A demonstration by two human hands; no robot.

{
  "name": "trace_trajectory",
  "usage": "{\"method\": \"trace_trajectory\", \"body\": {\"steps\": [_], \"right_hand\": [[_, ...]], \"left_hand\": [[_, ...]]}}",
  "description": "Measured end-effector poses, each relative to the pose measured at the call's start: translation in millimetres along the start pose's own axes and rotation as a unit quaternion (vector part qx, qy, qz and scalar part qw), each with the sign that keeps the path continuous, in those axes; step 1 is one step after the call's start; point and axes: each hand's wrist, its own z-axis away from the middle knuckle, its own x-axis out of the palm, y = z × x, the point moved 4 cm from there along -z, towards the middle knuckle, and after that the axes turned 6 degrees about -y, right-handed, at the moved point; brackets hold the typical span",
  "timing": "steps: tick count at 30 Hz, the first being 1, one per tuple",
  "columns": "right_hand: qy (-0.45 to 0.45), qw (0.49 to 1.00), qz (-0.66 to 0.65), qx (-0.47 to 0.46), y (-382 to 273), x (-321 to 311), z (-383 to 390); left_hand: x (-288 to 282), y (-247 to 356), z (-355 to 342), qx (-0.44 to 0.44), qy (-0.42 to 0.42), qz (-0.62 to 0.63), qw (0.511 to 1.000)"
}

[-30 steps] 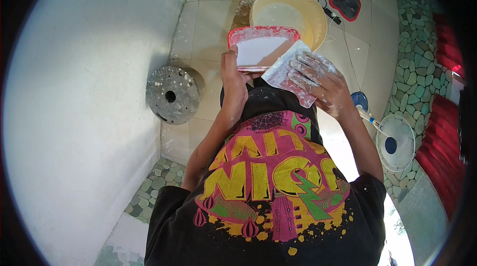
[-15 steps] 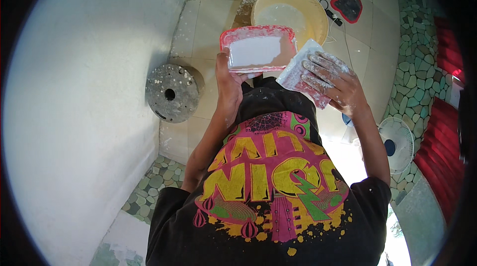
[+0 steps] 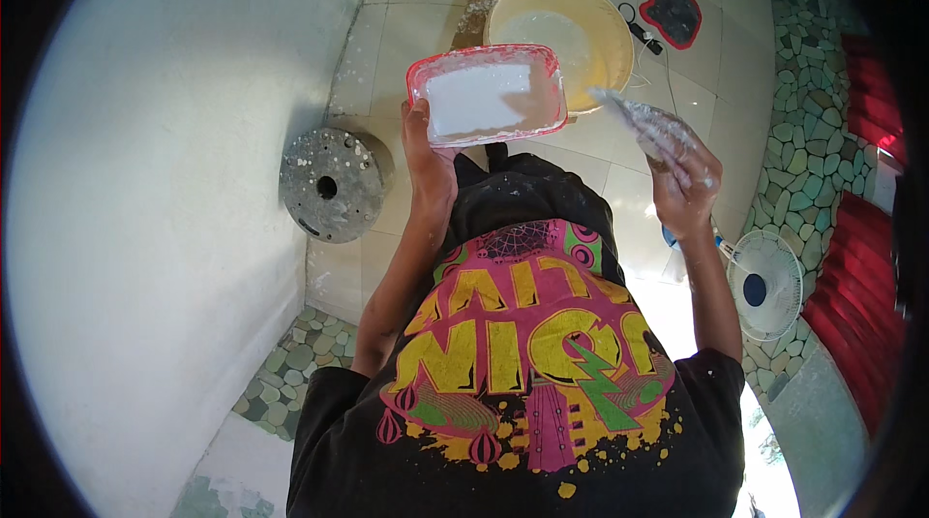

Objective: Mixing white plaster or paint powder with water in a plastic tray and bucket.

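Plastic tub (image 3: pixel 487 54) with crusted rim, smooth paste (image 3: pixel 476 97), plastic basin (image 3: pixel 612 45), matt cloth shirt (image 3: pixel 353 441)

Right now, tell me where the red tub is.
In the head view, the red tub is in the left hand, above centre, partly covering the lower-left side of the cream basin.

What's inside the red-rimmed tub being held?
The red-rimmed tub, in the left hand, holds a white substance, with smears on its inner walls. The bottom beneath is covered and cannot be seen.

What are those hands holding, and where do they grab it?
Left hand: the red tray, by its near left corner. Right hand: a flat, white-smeared tool, seen edge-on; exact hold unclear.
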Motion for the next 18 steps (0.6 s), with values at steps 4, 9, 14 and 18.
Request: {"method": "trace_trajectory", "body": {"steps": [4,9,14,18], "right_hand": [[0.134,0.885,-0.331,0.299,10,15,7],[0.173,0.791,-0.493,0.318,19,48,-13],[0.116,0.863,-0.339,0.355,28,63,-16],[0.128,0.886,-0.275,0.35,26,62,-10]], "left_hand": [[-3,-4,-1,0.01,-0.002,0.011,1.0],[1,-4,3,0.03,-0.028,-0.006,0.999],[8,-1,9,0.034,-0.024,-0.001,0.999],[6,-1,10,0.043,-0.034,-0.025,0.998]]}}
